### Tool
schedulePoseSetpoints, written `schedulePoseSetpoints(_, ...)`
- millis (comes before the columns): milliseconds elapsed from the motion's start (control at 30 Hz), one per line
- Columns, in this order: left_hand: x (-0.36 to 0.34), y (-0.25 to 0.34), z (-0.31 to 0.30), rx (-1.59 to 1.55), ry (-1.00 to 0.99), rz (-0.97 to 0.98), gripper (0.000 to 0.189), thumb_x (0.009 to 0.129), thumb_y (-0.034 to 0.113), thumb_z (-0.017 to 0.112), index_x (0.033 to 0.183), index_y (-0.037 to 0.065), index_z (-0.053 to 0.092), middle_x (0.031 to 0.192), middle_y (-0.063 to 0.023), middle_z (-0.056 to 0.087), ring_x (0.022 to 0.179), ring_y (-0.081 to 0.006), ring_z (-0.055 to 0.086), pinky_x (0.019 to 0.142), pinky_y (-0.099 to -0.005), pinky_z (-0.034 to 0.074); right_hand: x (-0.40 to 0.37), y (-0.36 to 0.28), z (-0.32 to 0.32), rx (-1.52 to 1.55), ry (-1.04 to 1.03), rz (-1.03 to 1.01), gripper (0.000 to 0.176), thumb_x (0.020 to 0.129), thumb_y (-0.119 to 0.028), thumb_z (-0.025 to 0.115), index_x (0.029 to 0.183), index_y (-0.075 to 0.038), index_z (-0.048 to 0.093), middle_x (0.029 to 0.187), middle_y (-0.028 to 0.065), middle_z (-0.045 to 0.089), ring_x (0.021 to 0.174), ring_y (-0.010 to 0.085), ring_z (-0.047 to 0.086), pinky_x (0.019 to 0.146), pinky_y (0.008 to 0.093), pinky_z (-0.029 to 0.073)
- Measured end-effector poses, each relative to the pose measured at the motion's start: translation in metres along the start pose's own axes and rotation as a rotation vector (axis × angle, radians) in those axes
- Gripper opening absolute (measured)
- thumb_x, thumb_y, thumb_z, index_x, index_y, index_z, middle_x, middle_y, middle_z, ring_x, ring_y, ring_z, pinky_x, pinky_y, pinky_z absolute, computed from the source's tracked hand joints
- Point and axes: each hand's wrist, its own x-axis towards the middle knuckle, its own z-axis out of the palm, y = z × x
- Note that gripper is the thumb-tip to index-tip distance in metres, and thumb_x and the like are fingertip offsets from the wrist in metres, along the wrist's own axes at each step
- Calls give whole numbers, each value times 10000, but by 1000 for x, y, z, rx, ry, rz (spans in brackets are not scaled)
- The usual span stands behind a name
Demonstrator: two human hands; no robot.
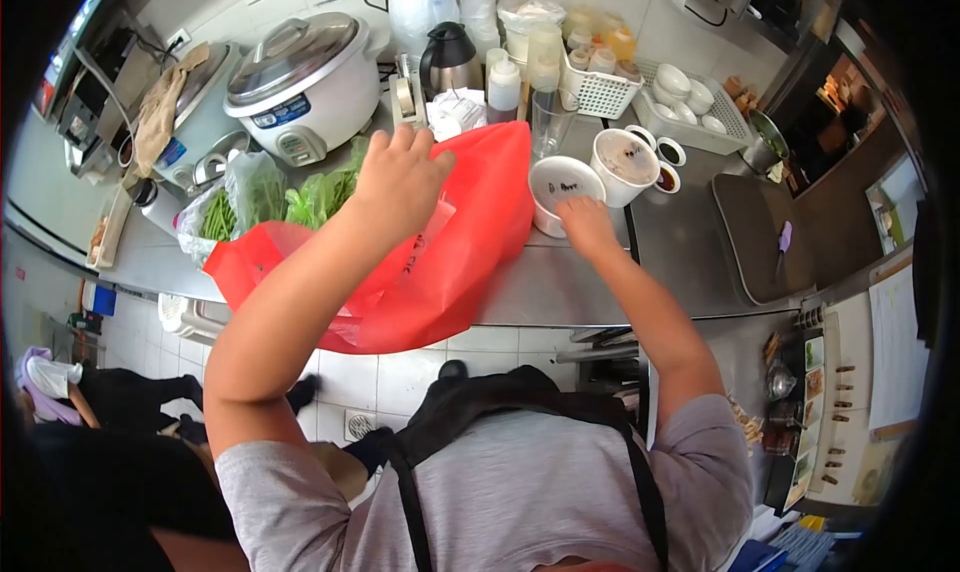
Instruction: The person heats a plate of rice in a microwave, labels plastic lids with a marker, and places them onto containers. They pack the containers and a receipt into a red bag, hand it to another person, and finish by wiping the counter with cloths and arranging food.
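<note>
My left hand (403,177) is over a red bag (480,202) on the steel counter, its fingers apart and slightly bent near the bag's far rim. Whether they press on the fabric is hard to see. The bag stands partly open, its front hanging over the counter edge. My right hand (590,224) grips the near right rim of a lidded white tub (560,180) with dark writing on its lid. Behind it, to the right, stands a second white tub (627,162) with a clear lid. Two small cups of dark sauce (669,178) sit beside that one.
Bagged greens (325,192) lie left of the red bag, before a rice cooker (300,82). A squeeze bottle (503,94), clear cup (552,122) and thermos (450,62) line the back. A dark board (762,237) lies right. Another person (110,397) is at lower left.
</note>
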Motion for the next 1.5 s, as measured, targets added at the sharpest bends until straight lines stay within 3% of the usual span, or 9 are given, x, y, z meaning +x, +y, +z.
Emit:
schedulePoseSetpoints(133, 41, -28, 47, -21, -268, 152, 186, 716, 142, 525, 881, 95, 595, 940, -90, 543, 910, -263, 502, 783, -355, 398, -29, -9, -64, 118, 100, 40, 154, 677, -113, 606, 812, -109, 531, 824, 41, 541, 839, 226, 522, 695, 368, 408)
schedulePoseSetpoints(433, 117, -68, 16, -1000, 107, -83, 197, 774, 143, 451, 838, -8, 561, 781, -191, 591, 729, -323, 573, 659, -380, 440, -45, -76, -259, 326, 346, -18, 214, 643, -157, 655, 714, -81, 468, 692, 56, 450, 649, 236, 467, 546, 335, 373)
schedulePoseSetpoints(600, 132, -76, 11, -1278, 90, 87, 165, 809, 141, 471, 792, -6, 543, 615, -58, 524, 570, -115, 488, 560, -274, 417, 5, -133, -227, 912, 435, -30, 271, 671, -202, 672, 733, -59, 450, 697, 88, 443, 639, 241, 462, 554, 330, 369)
schedulePoseSetpoints(700, 132, -93, 0, -1333, 36, 147, 132, 812, 114, 475, 770, 4, 537, 614, -7, 522, 550, -82, 471, 534, -256, 411, 33, -153, -200, 901, 408, -34, 262, 664, -173, 669, 757, -51, 457, 725, 90, 465, 677, 259, 480, 595, 338, 384)
schedulePoseSetpoints(1067, 127, -73, -3, -1144, 197, 344, 152, 798, 141, 523, 774, -9, 515, 615, -60, 497, 570, -131, 452, 558, -278, 397, 65, -137, -152, 237, 137, 194, 191, 653, -93, 608, 804, -49, 498, 817, 112, 525, 813, 302, 525, 687, 393, 424)
schedulePoseSetpoints(1200, 132, -52, -9, -1032, 314, 342, 158, 799, 161, 528, 789, 3, 528, 602, -101, 501, 538, -167, 451, 539, -291, 395, 78, -130, -121, 367, 171, 26, 170, 697, -100, 514, 861, -56, 529, 828, 116, 553, 789, 278, 556, 679, 380, 450)
schedulePoseSetpoints(1300, 134, -60, 1, -998, 353, 317, 154, 801, 159, 531, 796, 6, 529, 597, -111, 498, 528, -177, 446, 534, -294, 393, 72, -116, -93, 209, -168, -48, 183, 706, -135, 515, 862, -44, 545, 849, 119, 557, 804, 282, 555, 703, 382, 448)
schedulePoseSetpoints(1400, 132, -70, 12, -1001, 315, 230, 140, 803, 146, 531, 797, 5, 526, 600, -101, 504, 535, -176, 453, 537, -294, 395, 59, -108, -82, 453, -185, 20, 193, 708, -155, 526, 852, -28, 548, 869, 136, 556, 799, 300, 550, 716, 384, 447)
schedulePoseSetpoints(1500, 131, -65, 14, -1004, 301, 171, 126, 802, 134, 532, 801, 8, 525, 603, -101, 510, 541, -186, 467, 539, -296, 398, 59, -95, -90, 318, -102, -335, 228, 747, -171, 493, 909, -19, 541, 855, 139, 579, 807, 330, 553, 730, 394, 441)
